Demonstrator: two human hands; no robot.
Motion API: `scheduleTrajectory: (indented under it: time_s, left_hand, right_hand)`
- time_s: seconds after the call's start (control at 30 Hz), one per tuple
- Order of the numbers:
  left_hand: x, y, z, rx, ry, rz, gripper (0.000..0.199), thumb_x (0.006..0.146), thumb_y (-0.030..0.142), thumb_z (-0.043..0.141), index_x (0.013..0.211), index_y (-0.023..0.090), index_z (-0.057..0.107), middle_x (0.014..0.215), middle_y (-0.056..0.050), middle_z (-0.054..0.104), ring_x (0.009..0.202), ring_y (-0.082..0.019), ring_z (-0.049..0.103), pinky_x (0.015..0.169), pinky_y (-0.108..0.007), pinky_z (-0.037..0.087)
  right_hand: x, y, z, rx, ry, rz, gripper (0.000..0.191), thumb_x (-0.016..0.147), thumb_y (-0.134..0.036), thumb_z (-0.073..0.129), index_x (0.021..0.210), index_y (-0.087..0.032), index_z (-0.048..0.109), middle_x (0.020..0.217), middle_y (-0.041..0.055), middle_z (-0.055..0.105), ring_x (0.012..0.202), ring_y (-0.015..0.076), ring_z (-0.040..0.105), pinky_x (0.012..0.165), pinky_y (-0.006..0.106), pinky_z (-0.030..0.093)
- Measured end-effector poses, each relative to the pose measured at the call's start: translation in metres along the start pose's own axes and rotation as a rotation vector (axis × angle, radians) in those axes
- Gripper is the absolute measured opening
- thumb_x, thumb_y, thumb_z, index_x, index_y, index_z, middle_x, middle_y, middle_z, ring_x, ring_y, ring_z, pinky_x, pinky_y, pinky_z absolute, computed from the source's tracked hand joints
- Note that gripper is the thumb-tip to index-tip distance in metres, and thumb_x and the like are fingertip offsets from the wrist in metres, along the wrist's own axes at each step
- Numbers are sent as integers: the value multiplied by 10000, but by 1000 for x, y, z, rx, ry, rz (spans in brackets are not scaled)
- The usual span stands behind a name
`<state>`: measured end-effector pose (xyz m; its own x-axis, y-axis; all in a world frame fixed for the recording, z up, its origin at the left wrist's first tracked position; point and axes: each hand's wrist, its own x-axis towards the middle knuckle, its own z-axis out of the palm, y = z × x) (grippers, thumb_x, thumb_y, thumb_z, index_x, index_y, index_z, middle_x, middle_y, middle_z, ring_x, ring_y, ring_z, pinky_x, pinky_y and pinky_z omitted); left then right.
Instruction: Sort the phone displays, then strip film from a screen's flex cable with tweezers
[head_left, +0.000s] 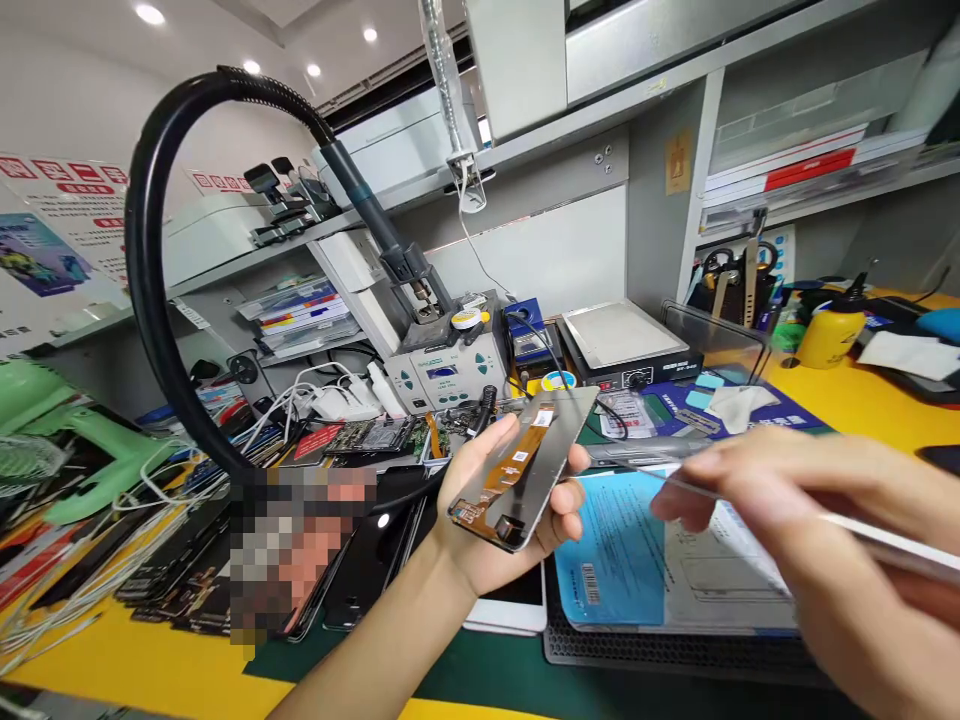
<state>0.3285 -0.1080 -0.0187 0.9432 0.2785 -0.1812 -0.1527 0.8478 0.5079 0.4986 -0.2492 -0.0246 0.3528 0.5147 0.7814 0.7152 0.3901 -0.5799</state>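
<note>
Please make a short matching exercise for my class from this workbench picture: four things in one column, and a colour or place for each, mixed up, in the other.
Column 1
1. Flat panel with an orange ribbon cable
2. Squeeze bottle
3. Fan
4. Slim metal tool

Column 2
A. Light green, at the left edge of the view
B. In the right hand
C. In the left hand
D. Yellow, with a dark top

Right pairs: 1-C, 2-D, 3-A, 4-B
</note>
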Motion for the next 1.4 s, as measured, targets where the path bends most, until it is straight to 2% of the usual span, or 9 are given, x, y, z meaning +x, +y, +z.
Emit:
scheduleTrajectory:
  time_s: [0.13, 0.23, 0.33, 0.43, 0.53, 0.87, 1.13, 1.33, 1.4]
  left_hand:
    - [-1, 0, 3, 50, -50, -6, 748, 1020, 527, 149, 901, 13, 679, 590, -99, 617, 548, -170, 637, 540, -252, 522]
    - [-3, -1, 4, 71, -85, -50, 763, 1020, 529, 123, 872, 27, 678, 560, -89, 610, 519, -178, 659, 511, -244, 506]
    - [-3, -2, 3, 86, -125, -109, 696, 1024, 516, 176, 866, 57, 674, 542, -75, 610, 519, -188, 686, 503, -238, 494]
    - [-3, -2, 1, 87, -174, -150, 682, 1026, 512, 182, 848, 75, 675, 524, -66, 611, 510, -190, 697, 489, -236, 487]
    - [-3, -4, 2, 105, -195, -196, 696, 1025, 524, 174, 821, 87, 677, 504, -58, 609, 501, -196, 703, 468, -239, 481]
    - [-2, -9, 3, 113, -231, -316, 804, 1011, 566, 118, 817, 65, 717, 506, -92, 642, 510, -221, 722, 446, -241, 504]
    - [8, -19, -5, 97, -254, -9, 415, 996, 355, 432, 1039, 68, 729, 935, -143, 740, 652, -176, 718, 586, -299, 613]
    - [5, -32, 11, 562, 255, 399, 313, 891, 250, 644, 1186, 163, 701, 1195, -155, 701, 877, -275, 711, 679, -391, 610]
    - [1, -36, 21, 681, 311, 534, 399, 845, 240, 718, 1241, 220, 676, 1300, -120, 664, 1066, -319, 671, 814, -435, 595]
  right_hand:
    - [27, 17, -3, 215, -27, 288, 560, 1002, -519, 453, 542, -248, 622, 565, 34, 648, 551, 162, 602, 485, 282, 451]
    - [43, 29, 1, 396, -230, 438, 551, 985, -585, 451, 599, -211, 570, 621, 27, 605, 623, 170, 613, 613, 314, 516]
    - [47, 34, 4, 434, -350, 471, 448, 1001, -556, 422, 806, -191, 593, 580, -53, 458, 484, 137, 532, 504, 311, 517]
    - [46, 33, 4, 391, -398, 412, 279, 996, -417, 520, 1146, -190, 579, 599, -115, 269, 442, 91, 317, 405, 225, 361]
    - [44, 32, 2, 296, -444, 270, 455, 921, -236, 652, 1362, -237, 540, 628, -108, 252, 514, 96, 265, 450, 221, 266]
    - [42, 35, 2, 143, -376, -169, 111, 866, -153, 705, 951, -170, 775, 717, -11, 695, 524, 89, 495, 493, 219, 399]
    - [44, 29, -3, 41, -269, -281, 127, 877, -128, 687, 938, -201, 770, 657, -20, 690, 541, 106, 580, 516, 221, 447]
    - [46, 24, -10, -52, -235, -204, 97, 881, -172, 700, 932, -206, 776, 665, -14, 678, 495, 102, 507, 470, 241, 382]
    - [46, 23, -12, -61, -233, -193, 87, 881, -177, 706, 927, -210, 772, 660, -21, 663, 497, 99, 487, 469, 242, 366]
